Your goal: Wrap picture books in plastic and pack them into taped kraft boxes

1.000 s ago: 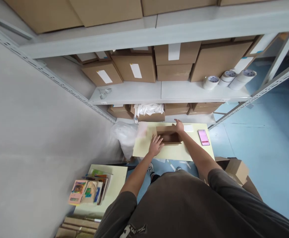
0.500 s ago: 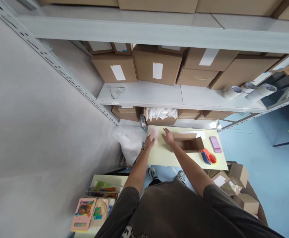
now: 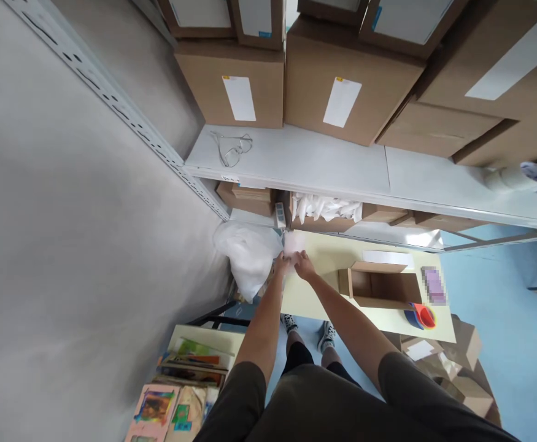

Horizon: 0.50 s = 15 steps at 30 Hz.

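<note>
A pale pinkish, see-through packet or sheet [image 3: 294, 241] lies at the left end of the cream-coloured table [image 3: 328, 294]; its exact kind is too blurred to tell. My left hand [image 3: 282, 263] is closed at its lower left edge. Close beside it, my right hand [image 3: 304, 266] has its fingers bent and pressed on the lower right edge. An open cardboard box [image 3: 383, 288] stands farther right with its flaps up. By the box's near right corner rests a red and blue tape dispenser [image 3: 422, 316].
A bulging white plastic bag [image 3: 247, 255] hangs left of the table. Shelving [image 3: 296, 159] with cartons and eyeglasses [image 3: 234, 150] rises behind. A white paper strip [image 3: 388, 258] and a blurred purple item [image 3: 434, 285] lie rightward. Cartons [image 3: 466, 393] fill a container at lower right.
My right hand has moved left, away from the box, to the pinkish packet beside my left hand. The camera view has shifted closer and leftward.
</note>
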Each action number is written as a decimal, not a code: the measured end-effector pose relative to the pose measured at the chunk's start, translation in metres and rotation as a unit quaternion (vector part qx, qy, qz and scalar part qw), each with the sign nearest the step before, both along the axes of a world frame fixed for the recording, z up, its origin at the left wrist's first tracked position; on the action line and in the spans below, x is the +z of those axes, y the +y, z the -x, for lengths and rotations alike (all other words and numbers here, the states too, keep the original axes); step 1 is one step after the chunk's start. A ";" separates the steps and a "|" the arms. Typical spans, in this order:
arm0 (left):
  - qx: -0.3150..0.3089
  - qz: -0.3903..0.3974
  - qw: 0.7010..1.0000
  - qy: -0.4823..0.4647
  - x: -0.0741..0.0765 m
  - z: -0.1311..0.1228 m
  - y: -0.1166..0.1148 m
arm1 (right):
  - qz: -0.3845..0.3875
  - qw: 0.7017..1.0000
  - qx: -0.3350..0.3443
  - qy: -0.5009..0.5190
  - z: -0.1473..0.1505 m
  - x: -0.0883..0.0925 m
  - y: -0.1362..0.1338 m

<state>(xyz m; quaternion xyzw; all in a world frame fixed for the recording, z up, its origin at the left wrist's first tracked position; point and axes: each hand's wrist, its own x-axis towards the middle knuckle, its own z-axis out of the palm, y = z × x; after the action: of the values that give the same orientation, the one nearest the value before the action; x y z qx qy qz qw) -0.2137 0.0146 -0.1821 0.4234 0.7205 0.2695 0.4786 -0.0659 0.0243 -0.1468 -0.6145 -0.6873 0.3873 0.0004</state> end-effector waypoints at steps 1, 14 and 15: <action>0.015 0.017 1.000 0.004 0.002 0.003 -0.003 | -0.002 1.000 0.007 0.020 0.004 -0.001 -0.003; 0.064 -0.055 0.963 -0.255 0.142 -0.020 -0.029 | -0.003 0.923 -0.236 0.304 -0.065 0.109 0.003; 0.052 -0.057 0.963 -0.258 0.156 -0.028 -0.029 | -0.004 0.917 -0.224 0.329 -0.077 0.121 0.002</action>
<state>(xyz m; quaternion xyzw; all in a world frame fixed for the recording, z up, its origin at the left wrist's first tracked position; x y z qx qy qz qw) -0.1860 -0.0142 -0.0265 0.3281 0.5766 0.4347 0.6090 0.0116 0.0264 -0.0254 -0.5902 -0.4942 0.5548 0.3158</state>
